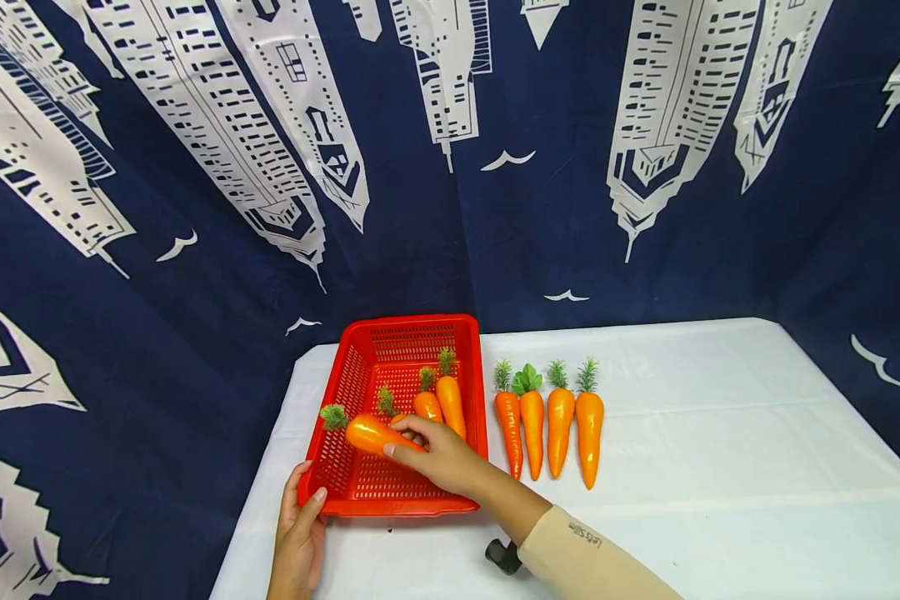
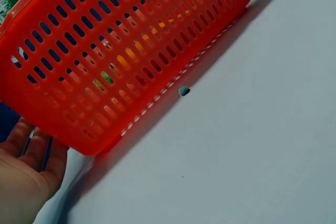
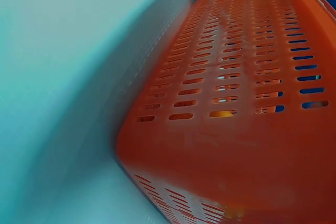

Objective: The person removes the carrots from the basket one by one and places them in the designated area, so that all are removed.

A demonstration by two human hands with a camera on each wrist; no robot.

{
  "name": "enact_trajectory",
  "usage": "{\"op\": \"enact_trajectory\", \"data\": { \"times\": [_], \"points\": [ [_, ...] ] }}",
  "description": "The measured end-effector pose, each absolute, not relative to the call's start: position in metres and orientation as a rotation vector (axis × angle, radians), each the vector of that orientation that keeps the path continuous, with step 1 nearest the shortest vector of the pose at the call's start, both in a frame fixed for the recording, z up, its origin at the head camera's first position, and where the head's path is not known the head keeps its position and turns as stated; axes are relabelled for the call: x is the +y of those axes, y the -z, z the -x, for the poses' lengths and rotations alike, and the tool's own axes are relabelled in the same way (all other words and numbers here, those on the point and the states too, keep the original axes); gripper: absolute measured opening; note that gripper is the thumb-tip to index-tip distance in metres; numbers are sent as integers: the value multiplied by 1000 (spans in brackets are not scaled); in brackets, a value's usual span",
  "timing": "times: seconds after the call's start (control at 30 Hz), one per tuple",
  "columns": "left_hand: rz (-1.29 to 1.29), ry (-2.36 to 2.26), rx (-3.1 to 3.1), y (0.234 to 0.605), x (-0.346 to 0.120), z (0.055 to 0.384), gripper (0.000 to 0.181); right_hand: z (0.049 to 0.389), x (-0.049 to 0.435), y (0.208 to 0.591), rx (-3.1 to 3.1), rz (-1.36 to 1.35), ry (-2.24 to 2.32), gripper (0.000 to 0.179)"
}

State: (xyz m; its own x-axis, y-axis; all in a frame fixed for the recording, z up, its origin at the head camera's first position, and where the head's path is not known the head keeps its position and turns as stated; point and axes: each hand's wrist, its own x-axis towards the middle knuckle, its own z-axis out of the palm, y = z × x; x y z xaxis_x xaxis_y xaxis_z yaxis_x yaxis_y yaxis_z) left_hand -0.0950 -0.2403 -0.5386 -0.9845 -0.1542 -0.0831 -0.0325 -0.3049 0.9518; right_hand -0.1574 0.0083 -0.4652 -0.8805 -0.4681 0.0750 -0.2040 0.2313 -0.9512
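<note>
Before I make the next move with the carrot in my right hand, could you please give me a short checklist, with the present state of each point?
1. Right hand has the held carrot: ok, gripped toward its narrow end.
2. Left hand steadies the basket: ok, it holds the near left corner.
3. Held carrot clear of the basket floor: cannot tell from these views.
4. Carrots in the basket in full sight: not ok, the right hand hides part of them.
5. Four carrots on the table lie apart from the basket: ok, side by side to its right.

High forward-down head view, close wrist views sharing red basket (image 1: 390, 507)
</note>
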Motion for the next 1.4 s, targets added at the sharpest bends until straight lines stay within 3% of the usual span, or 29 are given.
{"op": "enact_trajectory", "data": {
  "times": [1.4],
  "points": [
    [-167,2454,-1793,541,-241,94,53,154,18,467,2529,275,2296,36]
  ]
}}
